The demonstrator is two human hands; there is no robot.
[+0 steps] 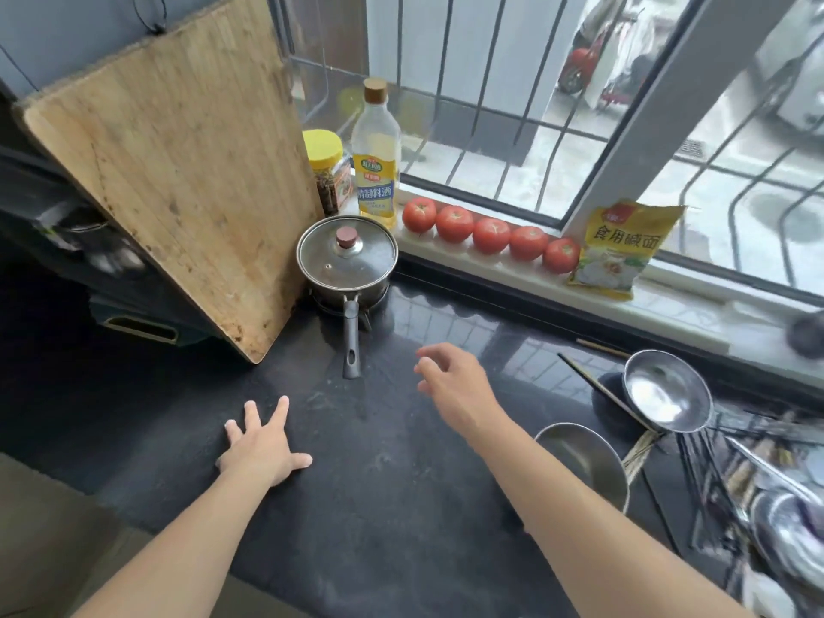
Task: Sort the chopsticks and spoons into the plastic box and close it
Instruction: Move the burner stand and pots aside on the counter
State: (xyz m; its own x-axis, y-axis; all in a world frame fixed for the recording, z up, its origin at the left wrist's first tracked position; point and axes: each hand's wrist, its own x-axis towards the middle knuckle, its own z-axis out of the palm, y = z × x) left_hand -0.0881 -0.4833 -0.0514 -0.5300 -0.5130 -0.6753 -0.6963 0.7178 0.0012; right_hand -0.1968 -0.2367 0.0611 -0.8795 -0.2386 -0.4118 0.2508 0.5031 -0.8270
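Two empty steel bowls [579,457] beside chopsticks [597,385]

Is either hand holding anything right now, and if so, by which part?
Nothing is held. The left hand lies flat with fingers spread on the dark counter. The right hand hovers above the counter, fingers loosely curled and empty.
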